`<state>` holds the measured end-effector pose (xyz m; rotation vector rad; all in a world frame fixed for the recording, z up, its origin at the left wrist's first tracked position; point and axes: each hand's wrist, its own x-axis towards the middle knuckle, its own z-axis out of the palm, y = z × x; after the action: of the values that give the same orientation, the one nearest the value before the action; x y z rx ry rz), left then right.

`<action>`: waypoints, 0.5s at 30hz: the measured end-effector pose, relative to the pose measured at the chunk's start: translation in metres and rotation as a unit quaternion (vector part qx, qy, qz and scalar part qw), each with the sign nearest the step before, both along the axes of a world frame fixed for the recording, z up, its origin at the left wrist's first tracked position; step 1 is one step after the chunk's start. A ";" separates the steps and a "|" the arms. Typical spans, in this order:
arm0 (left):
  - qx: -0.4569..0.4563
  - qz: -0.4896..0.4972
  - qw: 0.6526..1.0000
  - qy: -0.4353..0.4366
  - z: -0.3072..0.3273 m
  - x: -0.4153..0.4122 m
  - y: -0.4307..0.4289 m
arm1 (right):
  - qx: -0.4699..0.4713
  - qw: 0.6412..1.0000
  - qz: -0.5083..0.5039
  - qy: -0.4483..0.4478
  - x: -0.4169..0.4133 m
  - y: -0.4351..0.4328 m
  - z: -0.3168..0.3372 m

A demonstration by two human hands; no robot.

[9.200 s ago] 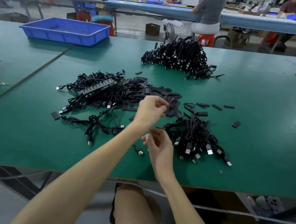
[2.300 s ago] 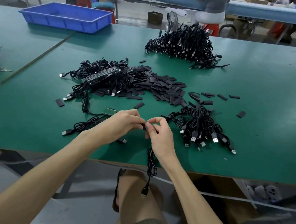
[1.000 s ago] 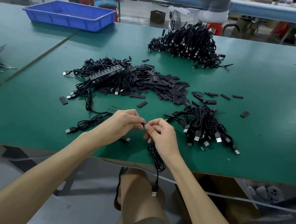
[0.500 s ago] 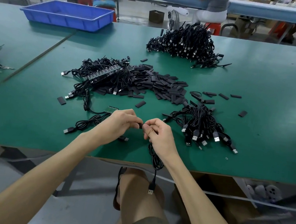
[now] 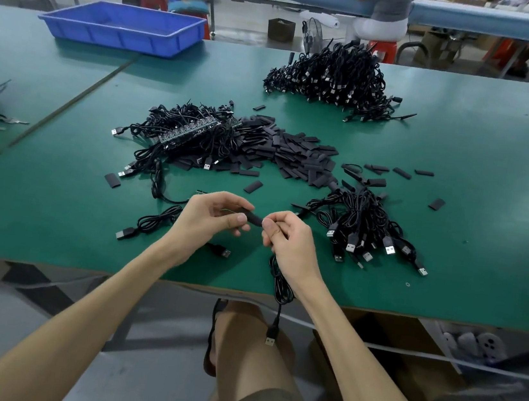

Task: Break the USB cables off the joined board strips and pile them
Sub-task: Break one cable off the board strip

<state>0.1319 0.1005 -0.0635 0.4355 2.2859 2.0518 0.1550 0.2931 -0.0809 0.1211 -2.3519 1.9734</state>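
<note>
Both hands work just above the near edge of the green table [image 5: 455,225], close together but not touching.

- The left hand [image 5: 209,223] has its fingers curled. Thumb and fingertips pinch one end of a short black sleeve [image 5: 253,218].
- The right hand [image 5: 291,241] pinches the other end of the sleeve, fingers curled.
- What sits inside the sleeve cannot be told.
- The held cable [image 5: 280,290] runs out under the right palm. It loops over the table edge and hangs free, with its plug [image 5: 270,340] dangling above the person's knee.

Surrounding items:

- A small pile [image 5: 364,223] of separated cables lies just right of the right hand, plugs fanned toward the near edge.
- A tangle [image 5: 175,148] of joined cables lies behind the left hand, with a board strip [image 5: 191,132] resting on top of it.
- A heap of flat black sleeves [image 5: 295,157] touches the right side of the tangle, with stray pieces scattered nearby.
- A loose coil [image 5: 152,221] lies on the table just left of the left wrist.
- A large pile [image 5: 333,78] sits near the far edge.
- A blue tray [image 5: 124,27] stands at the far left.
</note>
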 end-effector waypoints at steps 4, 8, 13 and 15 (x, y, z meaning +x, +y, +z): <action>0.040 0.008 0.999 -0.009 -0.005 0.001 -0.001 | 0.002 1.000 0.004 -0.001 0.000 -0.001 0.001; 0.048 0.021 0.999 -0.002 -0.008 0.002 0.002 | 0.002 1.000 0.013 -0.005 0.000 -0.002 0.000; 0.029 0.001 0.999 0.024 -0.005 0.004 0.002 | 0.002 1.000 0.015 -0.001 -0.001 -0.001 -0.001; 0.024 0.005 0.999 0.024 -0.005 0.004 0.002 | 0.006 1.000 0.014 0.001 -0.001 -0.001 -0.001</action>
<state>0.1356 0.1021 -0.0686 0.4821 2.2739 2.1266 0.1542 0.2924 -0.0817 0.1573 -2.3742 1.9708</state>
